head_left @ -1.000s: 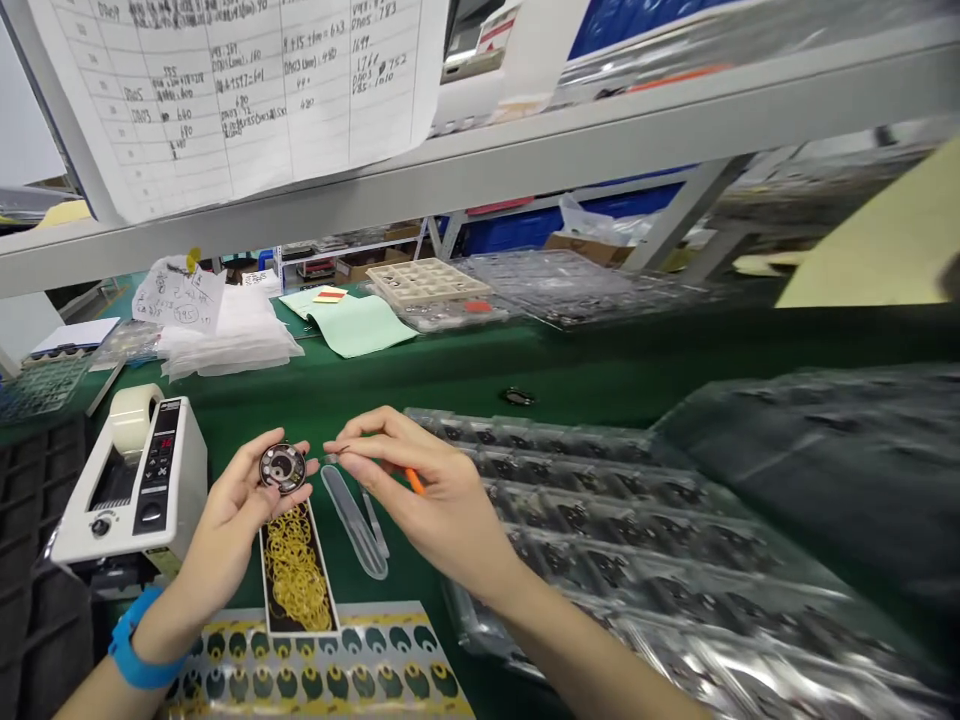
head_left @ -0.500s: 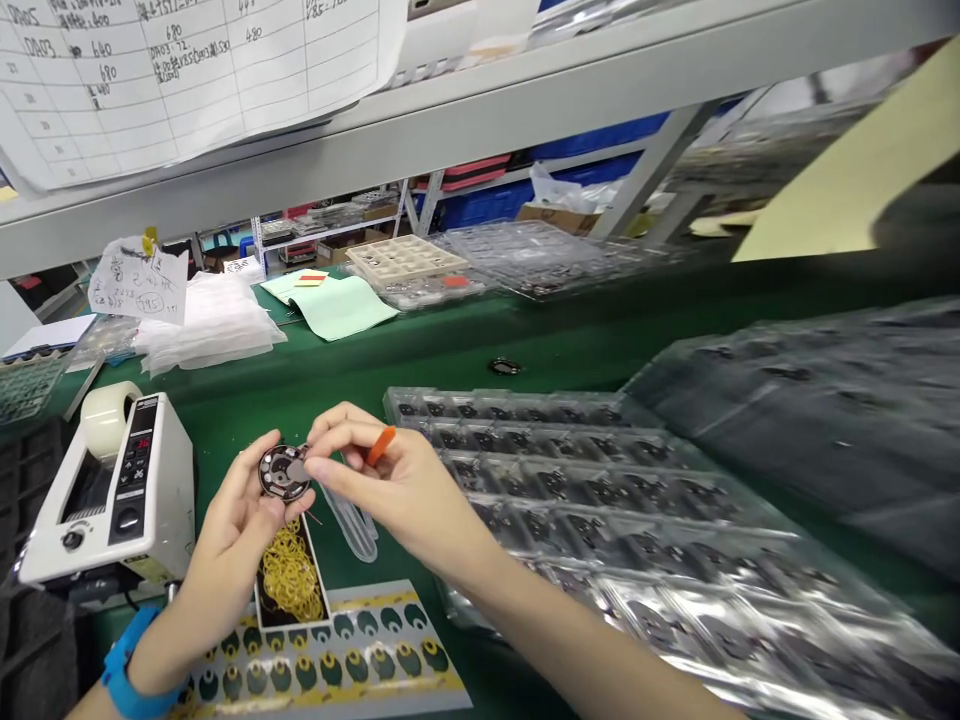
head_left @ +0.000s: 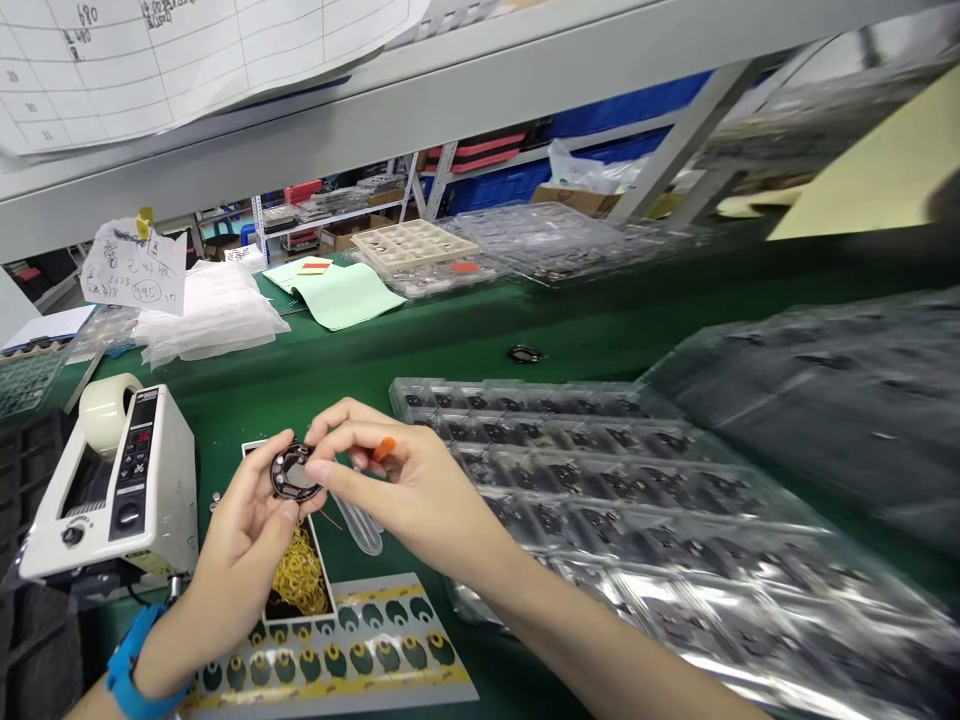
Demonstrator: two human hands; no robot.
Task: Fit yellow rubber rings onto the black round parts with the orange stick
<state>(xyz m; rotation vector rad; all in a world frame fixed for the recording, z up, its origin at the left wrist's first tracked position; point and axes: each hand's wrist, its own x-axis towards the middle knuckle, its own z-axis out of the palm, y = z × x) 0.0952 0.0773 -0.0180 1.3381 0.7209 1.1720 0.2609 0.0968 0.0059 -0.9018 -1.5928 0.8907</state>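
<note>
My left hand (head_left: 251, 530) holds a round black component (head_left: 283, 482), its ring set with small silvery pieces, by the rim between thumb and fingers. A thin grey disc (head_left: 304, 474) lies over its middle, pinched by the thumb and fingertips of my right hand (head_left: 409, 480). Between the fingers of that same hand an orange-ended stick (head_left: 384, 449) is tucked; the rest of it is hidden. A thin reddish wire hangs below the component. Under my hands are a white-rimmed box of yellow rings (head_left: 301, 570) and a sheet of dark green and yellow stickers (head_left: 360, 655).
A tape dispenser (head_left: 124, 500) stands at left. Clear compartment trays (head_left: 570, 470) of dark parts fill the right, beside a grey covered tray (head_left: 825, 390). One loose dark part (head_left: 524, 354) lies behind. A metal shelf beam (head_left: 480, 95) crosses overhead.
The component has tilted a little and shifted slightly right in my left hand. The grey disc, at its edge before, now sits further over its middle. The view has also moved slightly.
</note>
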